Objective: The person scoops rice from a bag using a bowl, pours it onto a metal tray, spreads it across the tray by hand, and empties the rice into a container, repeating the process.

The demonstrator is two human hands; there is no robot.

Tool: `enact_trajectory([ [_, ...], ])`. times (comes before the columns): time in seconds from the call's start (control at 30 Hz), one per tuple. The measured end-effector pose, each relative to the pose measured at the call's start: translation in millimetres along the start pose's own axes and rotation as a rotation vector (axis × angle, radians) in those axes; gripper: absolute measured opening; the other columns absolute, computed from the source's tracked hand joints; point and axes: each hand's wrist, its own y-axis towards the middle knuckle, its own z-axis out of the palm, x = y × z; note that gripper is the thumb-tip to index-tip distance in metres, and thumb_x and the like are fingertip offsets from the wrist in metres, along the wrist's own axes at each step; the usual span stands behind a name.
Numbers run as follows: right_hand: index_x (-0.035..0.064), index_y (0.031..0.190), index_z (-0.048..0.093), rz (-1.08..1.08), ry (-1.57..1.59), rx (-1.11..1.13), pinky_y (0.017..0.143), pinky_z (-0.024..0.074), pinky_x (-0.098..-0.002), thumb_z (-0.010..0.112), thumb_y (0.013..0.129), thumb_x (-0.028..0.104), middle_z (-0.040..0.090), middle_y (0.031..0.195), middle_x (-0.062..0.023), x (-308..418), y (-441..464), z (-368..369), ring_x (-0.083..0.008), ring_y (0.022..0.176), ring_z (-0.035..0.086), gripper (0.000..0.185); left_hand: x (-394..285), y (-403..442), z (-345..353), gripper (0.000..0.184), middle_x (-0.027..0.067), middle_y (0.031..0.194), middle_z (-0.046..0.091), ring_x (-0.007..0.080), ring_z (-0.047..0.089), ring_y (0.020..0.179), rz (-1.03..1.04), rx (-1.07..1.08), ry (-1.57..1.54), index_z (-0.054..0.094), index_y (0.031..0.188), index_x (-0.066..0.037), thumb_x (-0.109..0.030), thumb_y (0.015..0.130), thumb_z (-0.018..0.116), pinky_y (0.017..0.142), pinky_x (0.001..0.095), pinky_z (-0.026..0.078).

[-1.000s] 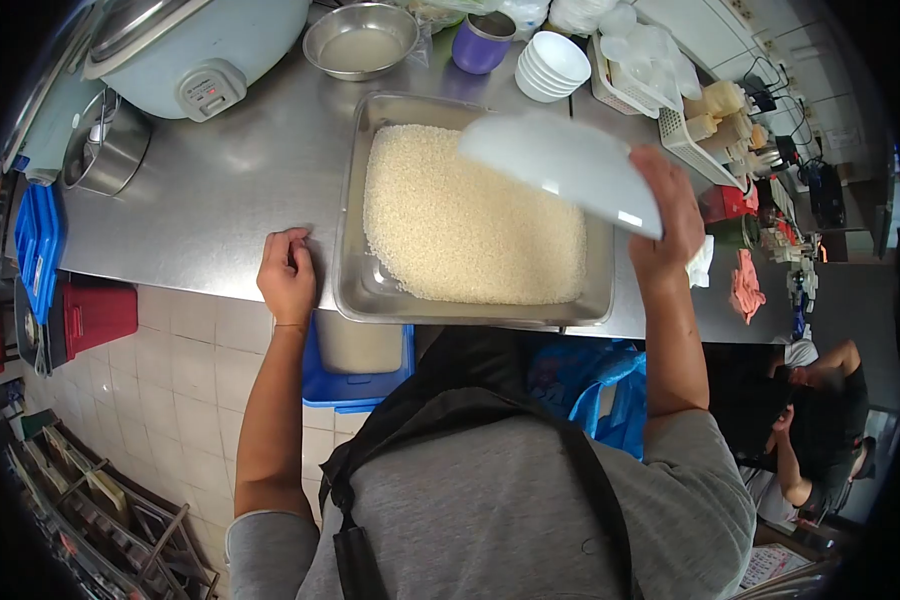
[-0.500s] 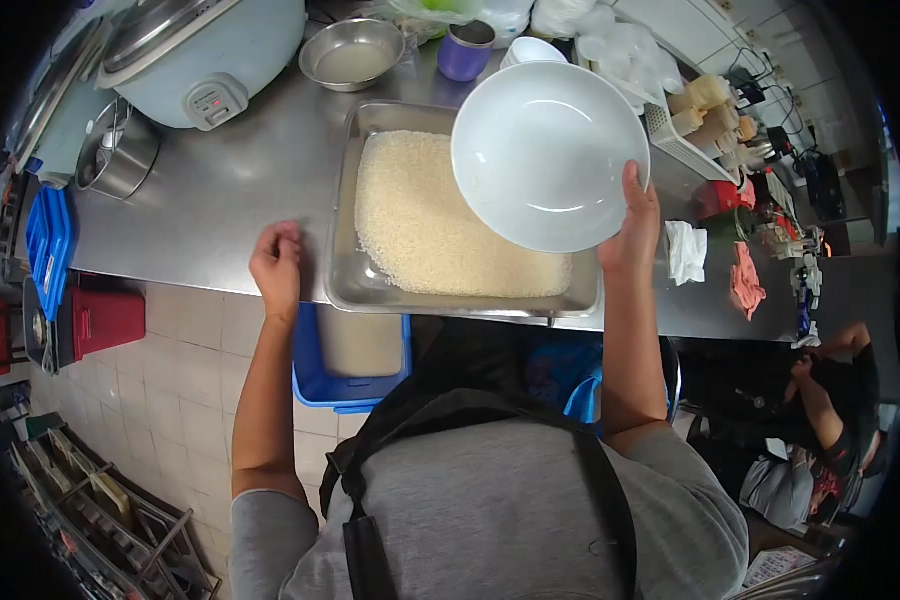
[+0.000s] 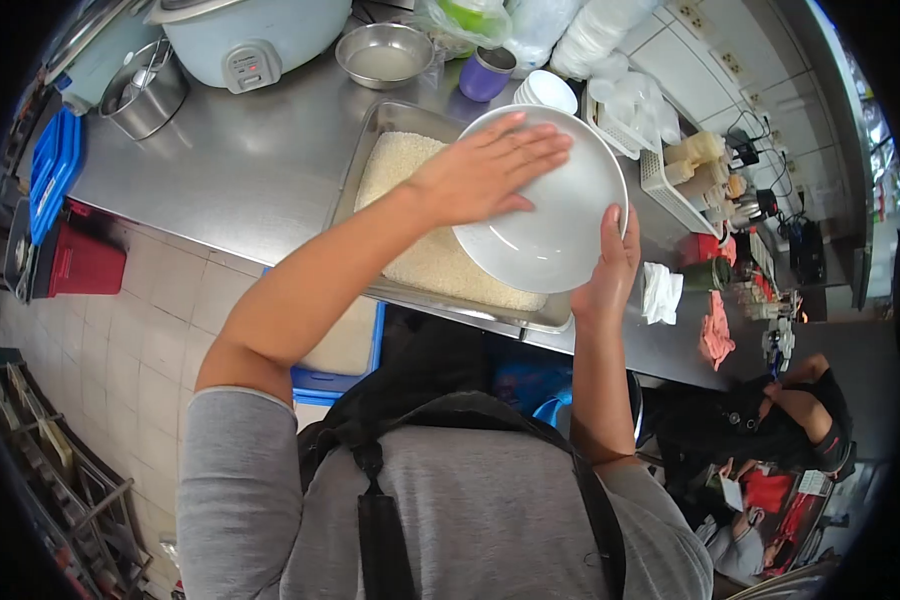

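My right hand grips the rim of a large white bowl, thumb on the inner side and fingers behind. The bowl is tilted, its inside facing me, above a steel tray of rice. My left hand reaches across over the bowl's inside with fingers stretched out; whether it touches the surface I cannot tell. The pale uncooked rice fills much of the tray, partly hidden by my left forearm and the bowl.
A rice cooker, a steel bowl, a purple cup and small white bowls stand behind the tray. A blue bin sits below the counter edge. Another person is at the right.
My left hand has swung from the counter at the left up and right over the bowl, its fingers now extended. My right hand still holds the bowl. The view has turned slightly.
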Motion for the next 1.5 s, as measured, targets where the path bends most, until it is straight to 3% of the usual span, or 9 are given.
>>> enact_trajectory([
  [0.23,0.0019,0.127,0.054,-0.136,-0.022,0.019,0.091,0.0483,-0.0289,0.057,0.101,0.022,0.063,0.116,-0.0067,-2,8,-5,-0.0128,0.104,0.06,0.032,-8,-46,8,0.077,0.009,0.161,0.027,0.0219,0.021,0.15,-0.135,0.096,-0.055,0.029,0.153,-0.003,-0.046,0.095,0.054,0.125,0.0419,0.014],
  [0.33,0.002,0.127,0.054,-0.22,0.004,0.003,0.091,0.0484,-0.0294,0.058,0.101,0.021,0.062,0.117,-0.0071,-6,10,-3,-0.0134,0.105,0.06,0.032,-19,-58,13,0.069,0.0104,0.158,0.034,0.0231,0.027,0.148,-0.136,0.13,-0.108,0.036,0.15,-0.004,-0.044,0.097,0.053,0.124,0.0424,0.017],
  [0.53,0.0028,0.126,0.052,-0.342,-0.002,-0.065,0.092,0.0475,-0.0297,0.059,0.1,0.02,0.061,0.116,-0.007,-12,13,0,-0.013,0.104,0.059,0.032,-18,-52,-15,0.055,0.0122,0.153,0.042,0.0237,0.033,0.145,-0.154,0.388,-0.555,0.047,0.144,-0.009,-0.036,0.097,0.056,0.124,0.0445,0.019],
  [0.63,0.003,0.126,0.051,-0.359,0.005,-0.065,0.093,0.0461,-0.0291,0.06,0.1,0.018,0.06,0.116,-0.0067,-15,12,-2,-0.0127,0.105,0.058,0.031,-6,-44,-9,0.058,0.0123,0.153,0.042,0.0242,0.034,0.145,-0.082,-0.033,-0.106,0.046,0.144,-0.006,-0.034,0.095,0.059,0.123,0.0473,0.019],
  [0.73,0.0032,0.125,0.051,-0.417,-0.02,-0.073,0.093,0.0448,-0.0285,0.06,0.1,0.018,0.059,0.117,-0.0065,-19,10,3,-0.0126,0.105,0.056,0.031,-13,-41,-4,0.061,0.0123,0.153,0.041,0.0251,0.034,0.145,-0.275,-0.057,0.116,0.045,0.144,-0.003,-0.033,0.094,0.061,0.122,0.0495,0.019],
  [0.93,0.0045,0.125,0.049,-0.432,0.011,-0.092,0.093,0.0444,-0.0289,0.059,0.1,0.017,0.057,0.118,-0.006,-27,15,11,-0.0123,0.105,0.055,0.03,-52,-63,23,0.058,0.0127,0.152,0.043,0.0266,0.036,0.144,-0.247,-0.027,-0.284,0.046,0.143,-0.002,-0.03,0.094,0.061,0.121,0.0464,0.025],
  [1.03,0.0058,0.126,0.049,-0.397,0.065,-0.088,0.092,0.0449,-0.029,0.059,0.1,0.017,0.057,0.117,-0.0061,-30,18,7,-0.0124,0.105,0.055,0.03,-43,-67,19,0.055,0.0119,0.152,0.044,0.027,0.038,0.143,-0.208,0.133,-0.603,0.047,0.142,-0.003,-0.027,0.095,0.061,0.12,0.0445,0.028],
  [1.23,0.0078,0.128,0.047,-0.351,0.074,-0.061,0.093,0.0455,-0.0299,0.059,0.1,0.019,0.057,0.117,-0.0064,-32,15,12,-0.0132,0.105,0.055,0.032,-22,-30,-5,0.056,0.011,0.153,0.043,0.0262,0.039,0.142,-0.328,-0.26,-0.165,0.046,0.144,-0.005,-0.023,0.094,0.062,0.12,0.0443,0.029],
  [1.5,0.0088,0.131,0.044,-0.359,0.08,-0.086,0.094,0.0453,-0.0312,0.06,0.1,0.021,0.054,0.121,-0.0072,-30,12,14,-0.0147,0.11,0.054,0.037,-37,-59,24,0.058,0.0115,0.15,0.046,0.0251,0.041,0.141,-0.212,-0.102,-0.218,0.048,0.142,-0.005,-0.024,0.091,0.066,0.12,0.0443,0.029],
])
